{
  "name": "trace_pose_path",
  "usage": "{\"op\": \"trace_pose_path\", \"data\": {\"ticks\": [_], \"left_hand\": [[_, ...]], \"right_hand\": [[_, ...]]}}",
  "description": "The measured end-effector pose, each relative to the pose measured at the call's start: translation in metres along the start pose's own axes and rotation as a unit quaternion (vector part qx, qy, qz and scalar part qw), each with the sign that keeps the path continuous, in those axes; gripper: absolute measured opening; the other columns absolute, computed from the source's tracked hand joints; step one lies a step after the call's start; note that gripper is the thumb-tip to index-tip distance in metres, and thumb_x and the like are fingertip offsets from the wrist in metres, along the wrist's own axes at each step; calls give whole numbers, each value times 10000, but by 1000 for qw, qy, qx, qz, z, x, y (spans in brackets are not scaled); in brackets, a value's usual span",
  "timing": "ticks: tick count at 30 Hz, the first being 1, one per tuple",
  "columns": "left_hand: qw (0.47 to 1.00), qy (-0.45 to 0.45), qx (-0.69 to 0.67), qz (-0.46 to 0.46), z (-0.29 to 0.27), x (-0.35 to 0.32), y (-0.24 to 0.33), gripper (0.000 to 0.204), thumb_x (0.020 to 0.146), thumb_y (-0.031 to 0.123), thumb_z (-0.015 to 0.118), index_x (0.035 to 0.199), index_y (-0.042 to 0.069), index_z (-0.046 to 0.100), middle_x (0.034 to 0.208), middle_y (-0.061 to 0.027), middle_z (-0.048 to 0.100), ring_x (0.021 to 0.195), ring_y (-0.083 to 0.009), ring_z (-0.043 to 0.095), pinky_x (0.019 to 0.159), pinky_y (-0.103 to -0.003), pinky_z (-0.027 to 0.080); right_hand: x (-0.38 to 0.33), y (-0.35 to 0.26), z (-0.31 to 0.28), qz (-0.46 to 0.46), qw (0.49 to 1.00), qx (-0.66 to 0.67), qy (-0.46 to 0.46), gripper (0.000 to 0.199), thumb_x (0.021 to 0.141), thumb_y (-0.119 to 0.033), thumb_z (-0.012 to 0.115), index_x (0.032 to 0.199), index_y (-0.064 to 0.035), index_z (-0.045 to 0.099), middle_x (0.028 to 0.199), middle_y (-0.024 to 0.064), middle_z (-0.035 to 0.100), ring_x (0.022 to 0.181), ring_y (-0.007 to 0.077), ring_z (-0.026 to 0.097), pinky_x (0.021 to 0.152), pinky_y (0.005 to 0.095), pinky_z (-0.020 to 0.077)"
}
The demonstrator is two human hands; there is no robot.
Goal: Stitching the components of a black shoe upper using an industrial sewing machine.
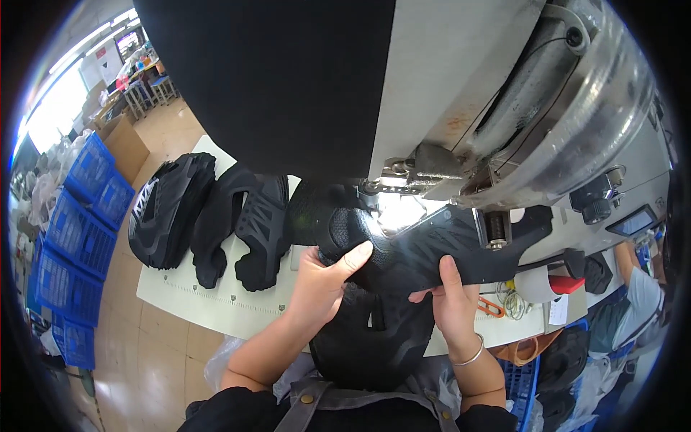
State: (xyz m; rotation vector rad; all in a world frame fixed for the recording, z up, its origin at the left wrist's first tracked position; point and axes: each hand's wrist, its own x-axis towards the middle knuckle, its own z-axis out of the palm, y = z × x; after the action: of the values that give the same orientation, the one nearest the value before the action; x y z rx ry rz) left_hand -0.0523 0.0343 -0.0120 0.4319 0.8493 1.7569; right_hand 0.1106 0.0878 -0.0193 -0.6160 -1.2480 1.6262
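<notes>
Left hand (320, 277) is clamped on the near edge of a black shoe upper (403, 252), thumb pressed flat on top and the other fingers tucked underneath. Right hand (450, 302) pinches the same piece a bit further right, thumb up on the fabric, silver bangle (471, 356) on the wrist. So both hands are closed on the one piece, which sits right under the head of the sewing machine (504, 108), lit up by the lamp beside the needle. More black fabric hangs down from it into the lap.

Off to the left on the bench (216, 302) there are two stacks of black shoe uppers (209, 216), well apart from the hands. Orange-handled scissors (491, 307) lie just right of the right hand, and blue crates (79, 237) line the floor on the far left.

If you ask me, doing this bit well comes down to keeping the fabric flat and taut between the two thumbs and steering it evenly, with fingertips staying clear of the needle zone. The hanging part looks like it could drag, so I'd support it on the lap.
</notes>
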Motion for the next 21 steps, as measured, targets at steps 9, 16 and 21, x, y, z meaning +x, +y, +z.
{"op": "trace_pose_path", "data": {"ticks": [9,16,21], "left_hand": [[995,-59,25,-70,2,0,17,199,749,6,630,938,-19,573,889,-63,613,821,-130,591,762,-268,473],[990,-59,105,74,-4,13,5,187,771,8,606,955,4,576,897,-38,609,813,-115,579,755,-255,459],[972,-75,203,93,-7,35,19,168,773,23,607,939,17,583,892,-11,587,847,-95,540,784,-253,427]], "right_hand": [[0,7,0,-58,998,-20,-19,289,908,-197,424,1125,-7,435,969,128,567,698,203,608,452,277,500],[-1,6,8,-60,998,-25,7,291,907,-209,432,1106,3,448,960,136,570,656,202,599,471,279,498],[1,11,4,55,998,-2,-28,290,907,-229,447,1026,29,503,812,134,601,621,211,594,516,283,483]]}}
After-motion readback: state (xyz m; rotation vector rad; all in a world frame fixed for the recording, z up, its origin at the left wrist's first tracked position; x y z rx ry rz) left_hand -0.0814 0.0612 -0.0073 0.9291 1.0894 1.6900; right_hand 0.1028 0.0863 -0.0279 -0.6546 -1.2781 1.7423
